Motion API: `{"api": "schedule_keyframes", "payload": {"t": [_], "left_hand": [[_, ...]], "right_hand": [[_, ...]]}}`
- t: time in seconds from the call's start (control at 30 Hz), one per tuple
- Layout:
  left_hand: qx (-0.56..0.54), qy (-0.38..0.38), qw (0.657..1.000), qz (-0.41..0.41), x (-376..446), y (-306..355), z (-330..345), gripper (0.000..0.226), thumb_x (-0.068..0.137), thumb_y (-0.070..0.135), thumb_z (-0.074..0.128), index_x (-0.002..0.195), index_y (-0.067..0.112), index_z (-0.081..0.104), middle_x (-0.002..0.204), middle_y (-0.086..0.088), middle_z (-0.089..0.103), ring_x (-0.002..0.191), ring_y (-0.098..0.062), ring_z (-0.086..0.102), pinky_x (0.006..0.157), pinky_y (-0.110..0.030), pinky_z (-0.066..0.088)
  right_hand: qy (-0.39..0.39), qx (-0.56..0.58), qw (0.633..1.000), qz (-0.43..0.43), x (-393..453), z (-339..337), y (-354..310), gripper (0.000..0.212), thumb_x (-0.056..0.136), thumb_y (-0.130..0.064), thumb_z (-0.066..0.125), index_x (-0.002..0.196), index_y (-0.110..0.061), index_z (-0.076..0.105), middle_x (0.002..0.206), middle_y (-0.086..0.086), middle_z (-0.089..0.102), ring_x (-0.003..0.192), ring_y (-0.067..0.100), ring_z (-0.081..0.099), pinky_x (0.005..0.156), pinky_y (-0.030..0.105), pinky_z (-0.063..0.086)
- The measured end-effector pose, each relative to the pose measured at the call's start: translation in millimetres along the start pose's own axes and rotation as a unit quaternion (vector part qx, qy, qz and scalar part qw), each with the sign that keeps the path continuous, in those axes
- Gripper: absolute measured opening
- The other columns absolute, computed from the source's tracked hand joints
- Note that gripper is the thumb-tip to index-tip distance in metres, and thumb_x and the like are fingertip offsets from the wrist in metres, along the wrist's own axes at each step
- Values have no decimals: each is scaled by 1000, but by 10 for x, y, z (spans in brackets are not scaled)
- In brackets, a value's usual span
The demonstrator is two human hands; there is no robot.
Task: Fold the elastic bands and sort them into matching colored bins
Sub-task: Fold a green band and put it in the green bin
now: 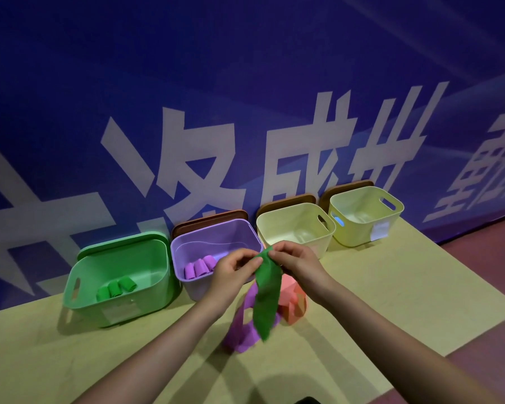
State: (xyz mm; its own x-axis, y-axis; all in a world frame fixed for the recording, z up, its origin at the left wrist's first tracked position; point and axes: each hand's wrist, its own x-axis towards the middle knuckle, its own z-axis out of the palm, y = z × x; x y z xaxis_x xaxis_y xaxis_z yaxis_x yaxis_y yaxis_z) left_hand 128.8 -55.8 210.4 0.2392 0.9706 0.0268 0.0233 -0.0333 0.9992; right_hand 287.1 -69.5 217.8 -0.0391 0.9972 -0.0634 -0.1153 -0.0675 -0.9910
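Head view shows the sorting partly done. Rolled green bands lie in the green bin (120, 282) at the table's (391, 287) back-left corner, and rolled purple ones sit in the purple bin (213, 249) just beside it. The cream bin (296, 225) and the pale yellow bin (365, 214), further right along the back edge, look empty as far as I can see.

Both hands are raised over the middle of the table. The left hand (233, 269) and the right hand (296, 262) each pinch the top end of a green band (266, 293), which hangs straight down, unfolded; by my judgement its fold is only starting. It belongs in the green bin, well to the left.

Under it, on the table, lie a purple band (241, 330) and an orange band (293, 304), touching each other and not yet folded. No orange bin is visible, so where that one goes is unclear.

Lids lean behind the bins against a blue wall (245, 83) with large white characters. The purple bin's front wall stands near the left hand on the way across.
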Motion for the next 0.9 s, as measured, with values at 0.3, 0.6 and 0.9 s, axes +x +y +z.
{"api": "schedule_keyframes", "payload": {"t": [0.3, 0.6, 0.9], "left_hand": [[6, -6, 1000, 22, 108, 120, -71, 12, 91, 9, 60, 81, 13, 64, 74, 4, 62, 73, -4, 58, 70, -19, 47], [-68, 22, 997, -8, 131, 160, -145, 10, 93, 13, 58, 85, 8, 63, 78, -5, 64, 77, -16, 60, 71, -24, 51], [-201, -36, 975, -83, 114, 128, -99, 37, 94, 31, 47, 122, 11, 62, 116, -7, 69, 111, -19, 64, 98, -34, 46]], "right_hand": [[35, -128, 987, -86, -18, 16, 16, 20, 89, -4, 61, 106, -14, 64, 98, -1, 66, 91, 4, 61, 81, 19, 50], [25, -138, 986, -89, 32, 134, 20, 14, 95, -9, 55, 83, -7, 60, 80, 9, 58, 71, 13, 54, 63, 21, 47], [0, -79, 991, -107, 101, 274, -65, 19, 97, -9, 51, 80, -10, 59, 72, -2, 55, 72, 10, 51, 67, 20, 43]]}}
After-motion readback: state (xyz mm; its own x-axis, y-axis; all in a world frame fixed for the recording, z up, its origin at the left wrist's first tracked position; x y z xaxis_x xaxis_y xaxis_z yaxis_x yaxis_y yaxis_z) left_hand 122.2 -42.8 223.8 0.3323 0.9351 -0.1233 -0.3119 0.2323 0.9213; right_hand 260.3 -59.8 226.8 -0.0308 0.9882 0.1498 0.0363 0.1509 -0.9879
